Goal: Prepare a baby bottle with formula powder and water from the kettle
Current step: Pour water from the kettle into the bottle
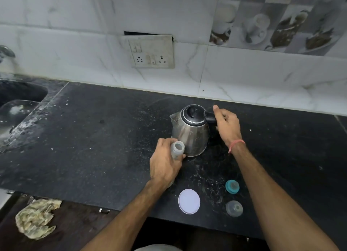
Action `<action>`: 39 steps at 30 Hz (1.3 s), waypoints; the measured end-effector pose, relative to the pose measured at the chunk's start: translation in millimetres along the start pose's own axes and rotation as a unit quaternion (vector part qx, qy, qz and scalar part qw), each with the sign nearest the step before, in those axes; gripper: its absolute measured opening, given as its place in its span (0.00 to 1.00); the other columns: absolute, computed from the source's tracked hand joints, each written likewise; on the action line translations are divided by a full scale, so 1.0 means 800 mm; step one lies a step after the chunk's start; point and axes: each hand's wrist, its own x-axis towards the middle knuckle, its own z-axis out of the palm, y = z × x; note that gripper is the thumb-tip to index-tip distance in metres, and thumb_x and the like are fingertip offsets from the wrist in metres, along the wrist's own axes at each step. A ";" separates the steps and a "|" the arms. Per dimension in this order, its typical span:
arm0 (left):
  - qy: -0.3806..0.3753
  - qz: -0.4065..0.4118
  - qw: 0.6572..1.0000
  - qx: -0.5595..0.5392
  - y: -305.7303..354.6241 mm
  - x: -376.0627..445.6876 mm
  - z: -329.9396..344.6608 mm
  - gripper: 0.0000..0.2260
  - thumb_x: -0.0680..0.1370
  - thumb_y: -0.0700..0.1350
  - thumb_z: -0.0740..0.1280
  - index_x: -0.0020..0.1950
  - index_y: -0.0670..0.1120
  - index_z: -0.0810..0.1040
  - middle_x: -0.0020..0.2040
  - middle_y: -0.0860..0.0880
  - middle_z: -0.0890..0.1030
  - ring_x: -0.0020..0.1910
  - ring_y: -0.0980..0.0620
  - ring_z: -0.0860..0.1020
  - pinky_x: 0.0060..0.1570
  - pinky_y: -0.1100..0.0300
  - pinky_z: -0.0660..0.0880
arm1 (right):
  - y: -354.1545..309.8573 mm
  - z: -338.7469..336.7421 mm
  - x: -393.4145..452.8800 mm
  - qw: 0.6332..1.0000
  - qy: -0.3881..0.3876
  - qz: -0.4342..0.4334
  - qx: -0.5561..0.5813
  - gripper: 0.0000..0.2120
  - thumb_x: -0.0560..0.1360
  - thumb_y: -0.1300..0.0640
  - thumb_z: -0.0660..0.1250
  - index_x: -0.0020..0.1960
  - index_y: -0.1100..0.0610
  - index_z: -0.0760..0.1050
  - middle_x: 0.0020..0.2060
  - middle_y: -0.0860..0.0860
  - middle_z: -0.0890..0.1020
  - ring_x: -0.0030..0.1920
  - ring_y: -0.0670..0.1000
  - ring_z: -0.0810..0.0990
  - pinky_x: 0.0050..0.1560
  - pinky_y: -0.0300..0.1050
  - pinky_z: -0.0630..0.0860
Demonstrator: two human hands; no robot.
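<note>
Between the two hands, on the dark counter (93, 138): steel kettle (189, 130), upright, lid down, spout turned toward the left hand (164, 165). Left hand wrapped round the baby bottle (177, 149), mouth uncovered and facing up, bottle just beside the kettle's base, perhaps touching. Right hand (226, 124) curled round the black kettle handle (210, 116), thumb raised, kettle not yet lifted or tipped. Nearer the body than the left hand, a white round lid (189, 201) lying flat. Below the right forearm, a teal teat ring (232, 186) and a greyish cap (234, 208), both off the bottle and well apart from it. Whether powder or water already sits in the bottle: cannot tell, contents too blurred. Formula tin not in view. Judged stage: bottle opened and positioned, pouring about to begin. Left to do, apparently: pour, fit teat ring and cap, mix.
</note>
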 end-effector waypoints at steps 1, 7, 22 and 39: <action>-0.008 0.013 1.000 0.017 -0.003 -0.001 0.001 0.18 0.79 0.54 0.80 0.66 0.59 0.80 0.62 0.61 0.77 0.56 0.55 0.83 0.57 0.52 0.78 | -0.001 0.006 0.002 1.000 0.021 -0.004 0.017 0.35 0.82 0.32 0.67 0.40 0.65 0.73 0.32 0.53 0.71 0.36 0.49 0.70 0.43 0.59 0.79; -0.024 0.036 0.998 0.051 -0.007 0.001 -0.001 0.20 0.78 0.57 0.80 0.67 0.58 0.79 0.61 0.60 0.77 0.55 0.54 0.83 0.58 0.49 0.82 | 0.001 0.029 0.005 0.985 0.167 -0.030 0.035 0.33 0.82 0.45 0.71 0.27 0.55 0.59 0.24 0.45 0.58 0.28 0.48 0.58 0.33 0.46 0.60; 0.004 0.009 1.000 0.012 -0.007 0.004 0.004 0.23 0.74 0.65 0.83 0.63 0.58 0.81 0.60 0.61 0.80 0.55 0.56 0.83 0.56 0.53 0.80 | 0.021 -0.075 0.001 0.982 0.174 -0.078 -0.006 0.36 0.81 0.39 0.70 0.31 0.69 0.71 0.28 0.69 0.73 0.29 0.56 0.68 0.40 0.55 0.79; 0.003 0.005 0.999 0.040 0.000 -0.001 -0.002 0.25 0.71 0.61 0.86 0.63 0.55 0.83 0.58 0.57 0.82 0.54 0.48 0.85 0.55 0.49 0.81 | -0.019 -0.082 -0.039 0.972 0.172 -0.123 -0.106 0.34 0.81 0.38 0.67 0.32 0.66 0.75 0.29 0.67 0.75 0.32 0.66 0.74 0.41 0.52 0.77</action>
